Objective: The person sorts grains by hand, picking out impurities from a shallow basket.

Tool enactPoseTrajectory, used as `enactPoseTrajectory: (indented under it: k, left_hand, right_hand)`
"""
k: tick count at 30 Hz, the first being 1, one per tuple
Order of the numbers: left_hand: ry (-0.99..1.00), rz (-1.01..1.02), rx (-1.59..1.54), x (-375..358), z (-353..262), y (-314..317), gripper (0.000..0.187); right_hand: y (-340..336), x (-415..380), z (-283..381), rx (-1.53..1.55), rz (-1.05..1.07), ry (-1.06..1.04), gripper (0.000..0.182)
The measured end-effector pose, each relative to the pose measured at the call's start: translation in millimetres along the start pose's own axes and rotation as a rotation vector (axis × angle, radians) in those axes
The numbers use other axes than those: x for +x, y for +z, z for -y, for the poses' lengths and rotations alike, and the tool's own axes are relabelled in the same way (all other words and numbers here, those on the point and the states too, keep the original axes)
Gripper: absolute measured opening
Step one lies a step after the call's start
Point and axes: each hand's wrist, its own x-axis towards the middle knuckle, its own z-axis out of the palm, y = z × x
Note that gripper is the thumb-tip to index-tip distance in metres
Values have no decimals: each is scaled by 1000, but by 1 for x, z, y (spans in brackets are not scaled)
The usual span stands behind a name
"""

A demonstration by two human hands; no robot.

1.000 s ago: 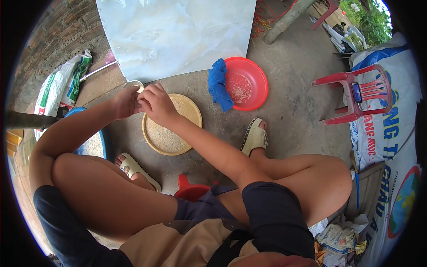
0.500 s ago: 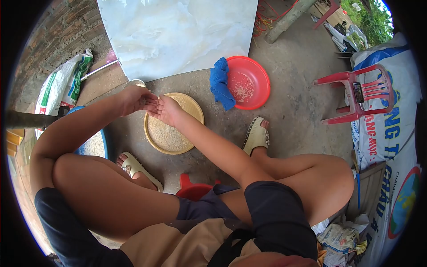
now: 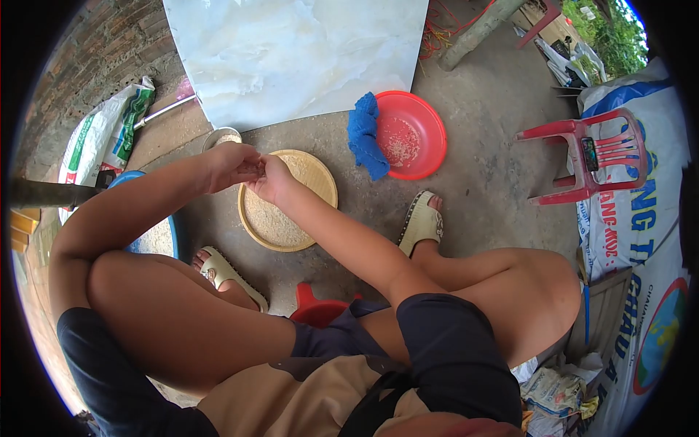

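My left hand and my right hand meet above the left upper part of a round tray of pale grain. The left hand's fingers are curled down against the fingers of the right. My right hand is closed too, its fingers bent in under the left. Whatever lies between them is hidden. Loose grain covers much of the tray's floor. Just beyond my left hand stands a small metal bowl with grain in it. A blue basin holding more grain is partly behind my left forearm.
A red basin with scattered grain has a blue cloth over its rim. Behind stands a marbled panel. A red chair with a phone on it is at right, beside printed sacks. I sit on a red stool.
My hands have drawn closer together. The right hand's fingers, stretched out before with the palm showing, are now bent in against the left. The view has shifted slightly.
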Motion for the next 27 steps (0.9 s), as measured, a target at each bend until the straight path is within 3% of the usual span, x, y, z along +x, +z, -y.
enactPoseTrajectory:
  k: [11,13,20,27]
  left_hand:
    - [0,40,158,-16,-9,17,28]
    - [89,108,222,-14,-8,14,29]
    - [233,59,449,-7,-2,9,23]
    - [586,60,844,-16,-3,11,16]
  right_hand:
    - [5,-13,3,-14,-26,-8,23]
    - [7,-16,5,-32,-42,-3,23]
    - [-10,0,4,-71,7,42,28]
    - [-3,-4,4,-119,-21,74,25]
